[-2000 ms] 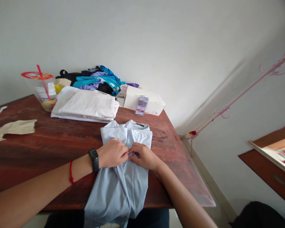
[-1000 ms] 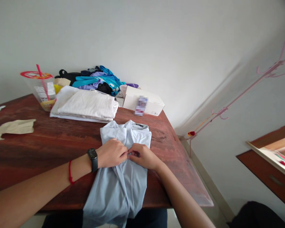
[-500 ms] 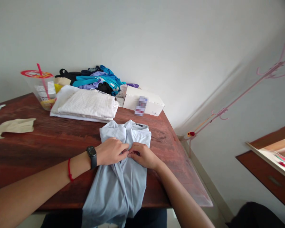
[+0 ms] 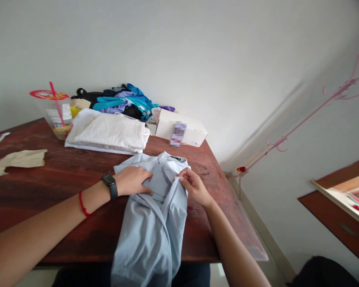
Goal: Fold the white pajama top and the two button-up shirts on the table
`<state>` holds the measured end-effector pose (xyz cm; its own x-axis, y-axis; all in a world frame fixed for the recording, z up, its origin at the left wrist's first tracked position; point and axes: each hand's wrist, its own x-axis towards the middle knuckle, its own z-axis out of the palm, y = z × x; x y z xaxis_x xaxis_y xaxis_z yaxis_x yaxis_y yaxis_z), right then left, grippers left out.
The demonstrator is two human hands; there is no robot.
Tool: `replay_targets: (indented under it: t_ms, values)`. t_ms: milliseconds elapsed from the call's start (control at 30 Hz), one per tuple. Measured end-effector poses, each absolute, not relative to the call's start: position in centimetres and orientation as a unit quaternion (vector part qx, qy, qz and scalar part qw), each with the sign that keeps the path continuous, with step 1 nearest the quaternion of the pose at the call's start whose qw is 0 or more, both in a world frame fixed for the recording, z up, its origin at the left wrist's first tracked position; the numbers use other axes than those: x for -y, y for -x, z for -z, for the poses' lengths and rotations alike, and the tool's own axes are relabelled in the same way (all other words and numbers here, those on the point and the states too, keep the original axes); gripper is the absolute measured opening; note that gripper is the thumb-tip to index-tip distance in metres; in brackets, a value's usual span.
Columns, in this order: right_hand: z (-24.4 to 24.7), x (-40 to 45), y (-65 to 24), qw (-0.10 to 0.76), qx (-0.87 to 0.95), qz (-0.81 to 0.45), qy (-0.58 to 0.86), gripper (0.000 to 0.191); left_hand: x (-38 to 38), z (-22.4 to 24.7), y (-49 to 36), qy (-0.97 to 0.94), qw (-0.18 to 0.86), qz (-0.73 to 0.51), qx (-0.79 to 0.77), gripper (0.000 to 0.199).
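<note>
The table is filling the lower left of the frame, and the shirt is lying on it at lower centre, front parted, its tail drooping past the near edge toward the bottom. That overhang is looking like the biggest risk: its weight could be dragging the cloth down if the hold is slipping. Next, the left hand is resting on the shirt with thumb and fingers spread apart, probably giving little anchor, while the right hand is pinching the opposite front edge; a hard tug there could be skewing everything rightward. Smaller worry: creases are running down the middle, and careless pressing could be setting them. Over to containers: the box, just above centre, is sitting closed, hiding its contents; the cup, upper left, is holding a red straw, and something yellowish is showing low down, whether inside or printed we aren't able to tell.
</note>
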<state>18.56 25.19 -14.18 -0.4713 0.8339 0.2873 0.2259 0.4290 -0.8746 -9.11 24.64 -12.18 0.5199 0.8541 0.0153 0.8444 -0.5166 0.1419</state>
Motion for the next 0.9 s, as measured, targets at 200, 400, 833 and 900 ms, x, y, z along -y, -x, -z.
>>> replay_targets:
  t_ms: [200,400,833,900]
  values:
    - [14.9,-25.4,-18.1,0.346,0.783,-0.341,0.389,0.029,-24.8,12.4,9.0,-0.871,0.055,-0.041,-0.487,0.036]
    - [14.5,-26.0,-19.2,0.34,0.788,-0.27,0.436,0.038,-24.8,11.9,9.3,-0.873,0.049,-0.053,-0.483,0.029]
    - [16.8,-30.9,-23.9,0.543,0.514,-0.183,0.638,0.044,-26.0,7.4,16.7,-0.768,0.06,-0.073,-0.633,0.038]
    - [16.8,-30.8,-23.5,0.52,0.537,-0.175,0.641,0.037,-25.4,7.6,15.3,-0.774,-0.009,-0.126,-0.621,0.031]
